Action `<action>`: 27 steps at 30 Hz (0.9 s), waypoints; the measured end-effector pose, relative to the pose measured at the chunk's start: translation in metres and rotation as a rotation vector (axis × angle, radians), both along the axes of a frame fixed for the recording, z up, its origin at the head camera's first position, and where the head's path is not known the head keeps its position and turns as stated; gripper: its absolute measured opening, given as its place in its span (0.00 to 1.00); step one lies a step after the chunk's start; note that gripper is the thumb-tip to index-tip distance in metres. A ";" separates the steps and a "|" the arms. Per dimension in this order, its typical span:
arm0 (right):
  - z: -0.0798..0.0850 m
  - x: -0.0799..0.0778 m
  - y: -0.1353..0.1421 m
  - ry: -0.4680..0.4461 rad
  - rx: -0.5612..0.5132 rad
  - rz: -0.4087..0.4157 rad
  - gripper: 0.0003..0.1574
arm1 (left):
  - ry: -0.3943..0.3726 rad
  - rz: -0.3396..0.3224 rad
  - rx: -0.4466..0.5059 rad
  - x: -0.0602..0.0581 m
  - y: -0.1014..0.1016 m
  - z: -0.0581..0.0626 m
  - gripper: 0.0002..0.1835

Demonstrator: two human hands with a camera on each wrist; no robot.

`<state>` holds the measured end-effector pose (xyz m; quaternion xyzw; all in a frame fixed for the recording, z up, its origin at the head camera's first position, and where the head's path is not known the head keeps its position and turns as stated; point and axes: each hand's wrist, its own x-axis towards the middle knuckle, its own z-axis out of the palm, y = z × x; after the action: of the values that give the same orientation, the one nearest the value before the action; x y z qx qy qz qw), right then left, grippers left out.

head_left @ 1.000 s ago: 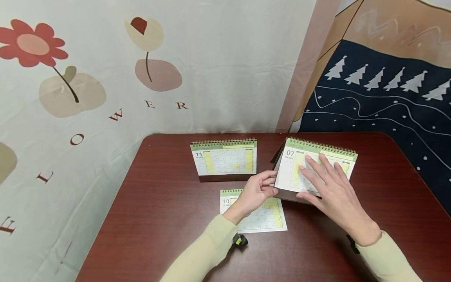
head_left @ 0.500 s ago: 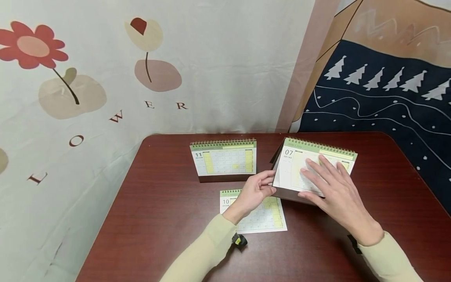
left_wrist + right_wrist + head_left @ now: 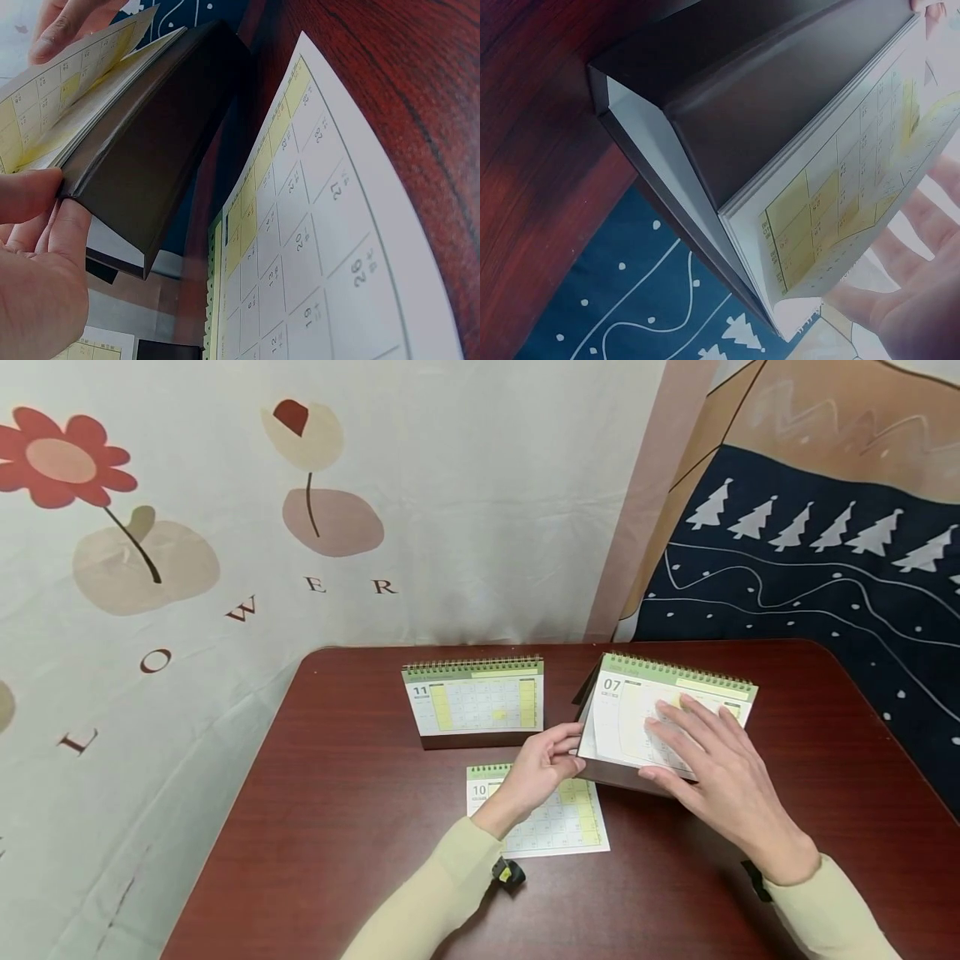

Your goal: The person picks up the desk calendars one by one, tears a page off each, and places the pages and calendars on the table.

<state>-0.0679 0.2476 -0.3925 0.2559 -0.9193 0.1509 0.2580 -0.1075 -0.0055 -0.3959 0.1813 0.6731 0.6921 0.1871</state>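
In the head view a spiral desk calendar (image 3: 622,710) showing page 07 stands at an angle on the table's right side. My left hand (image 3: 536,777) holds its lower left corner, thumb in front and fingers behind, as the left wrist view also shows. My right hand (image 3: 716,777) lies over the page with fingers spread and nearly straight. The 07 page bows away from the sheets beneath it, seen in the right wrist view as a curved page (image 3: 885,202). Below my left hand lies a loose calendar sheet (image 3: 558,831) marked 10, partly covered by that hand and wrist.
A second desk calendar (image 3: 480,702), open at 11, stands upright left of the first. The brown table (image 3: 337,827) ends at a patterned cloth backdrop (image 3: 487,527). Dark wrist devices, such as the left one (image 3: 508,873), hang below the sleeves.
The right hand has slid slightly right and down across the 07 page. That page bows more, and a strip of the sheets under it shows at the left edge. The left hand stays at the corner.
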 end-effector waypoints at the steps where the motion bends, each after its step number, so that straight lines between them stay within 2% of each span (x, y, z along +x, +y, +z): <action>1: 0.000 0.000 0.000 -0.002 -0.004 0.001 0.42 | -0.001 -0.001 0.002 0.000 0.000 0.000 0.27; 8: 0.000 0.003 0.000 0.023 -0.031 0.017 0.38 | -0.013 0.005 0.003 0.001 -0.001 0.001 0.27; 9: 0.000 0.003 0.000 0.034 -0.038 0.019 0.37 | -0.012 0.008 0.002 0.000 -0.001 -0.003 0.27; 14: 0.001 0.002 -0.002 0.101 -0.098 0.036 0.37 | -0.006 0.013 0.003 0.000 0.000 -0.004 0.27; 16: 0.001 0.002 -0.003 0.118 -0.118 0.043 0.36 | -0.005 0.011 0.012 0.001 0.000 0.000 0.26; 22: 0.001 0.003 -0.002 0.136 -0.149 0.056 0.33 | -0.010 0.009 0.003 0.002 0.000 0.001 0.27; 27: 0.000 0.004 -0.003 0.154 -0.236 0.069 0.30 | 0.002 0.020 -0.015 0.004 0.000 0.002 0.27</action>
<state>-0.0642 0.2446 -0.3922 0.2661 -0.8634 0.2466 0.3505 -0.1036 -0.0055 -0.3934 0.1737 0.6801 0.6889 0.1807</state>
